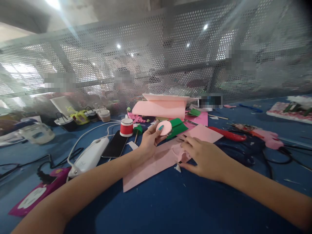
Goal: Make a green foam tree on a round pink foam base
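Left hand [150, 140] pinches a small pink paper disc [164, 127], flat and round, raised above the pink sheet [148, 162]. Right hand [203, 156] rests on that sheet, fingers loosely curled over scissors.

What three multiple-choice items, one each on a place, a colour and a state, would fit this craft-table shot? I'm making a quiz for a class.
1. Where does the phone lie?
A. left of the left hand
B. right of the right hand
C. on the pink sheet

2. What colour is the disc in the left hand?
A. green
B. pink
C. blue

3. How is the right hand placed?
A. raised in the air
B. holding the red cup
C. resting on the pink sheet

Key: 1 A, the phone lies beside the white device, left of that hand; 2 B, the fingertips pinch a pale pink round; 3 C, it lies flat over the paper.
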Motion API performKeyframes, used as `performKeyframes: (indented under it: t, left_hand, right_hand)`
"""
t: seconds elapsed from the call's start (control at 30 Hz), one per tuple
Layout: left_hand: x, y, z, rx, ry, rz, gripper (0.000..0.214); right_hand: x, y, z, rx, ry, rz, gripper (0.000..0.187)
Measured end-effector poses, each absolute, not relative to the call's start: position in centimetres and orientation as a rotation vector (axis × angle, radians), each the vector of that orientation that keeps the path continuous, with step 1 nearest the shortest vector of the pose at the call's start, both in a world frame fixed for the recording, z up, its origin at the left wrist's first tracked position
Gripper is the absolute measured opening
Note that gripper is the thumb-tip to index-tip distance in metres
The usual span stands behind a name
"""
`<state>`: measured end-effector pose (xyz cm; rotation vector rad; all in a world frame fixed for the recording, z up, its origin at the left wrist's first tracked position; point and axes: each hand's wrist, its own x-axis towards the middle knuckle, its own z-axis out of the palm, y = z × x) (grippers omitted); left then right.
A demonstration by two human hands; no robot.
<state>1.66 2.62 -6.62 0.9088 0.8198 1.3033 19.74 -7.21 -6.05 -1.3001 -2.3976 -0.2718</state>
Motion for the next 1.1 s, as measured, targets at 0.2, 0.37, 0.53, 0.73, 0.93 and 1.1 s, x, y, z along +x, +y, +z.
performKeyframes:
  t: [0.2,0.37,0.53,0.73,0.93,1.1]
  left_hand:
    - [1.6,2.4,-6.6,0.925,0.811,1.268,0.039]
    - [1.7,2.3,-6.9,0.976,0.796,1.256,0.041]
    - [1.7,2.6,-7.1,0.981,0.816,1.198,0.037]
    - [1.6,2.6,-7.1,1.034,0.786,1.170,0.032]
    - [1.8,2.3,-7.6,1.209,0.749,1.184,0.045]
    - [1.6,2.1,-8.0,1.426,0.778,1.182,0.054]
  right_hand:
    - [19.9,-7.3,-5.9,-1.159,-2.479,-0.241,0.022]
    - [21.4,-5.5,-5.7,-1.142,-2.273,-0.271,0.028]
    - [23.7,-3.1,-5.8,-1.407,-2.019,-0.563,0.043]
    - [24.3,-2.7,-6.4,-1.672,-2.174,-0.451,0.063]
    - [23.8,-4.0,-4.8,-1.625,-2.014,-0.550,0.050]
    - [24.7,-3.3,-4.9,-1.569,-2.100,-0.563,0.047]
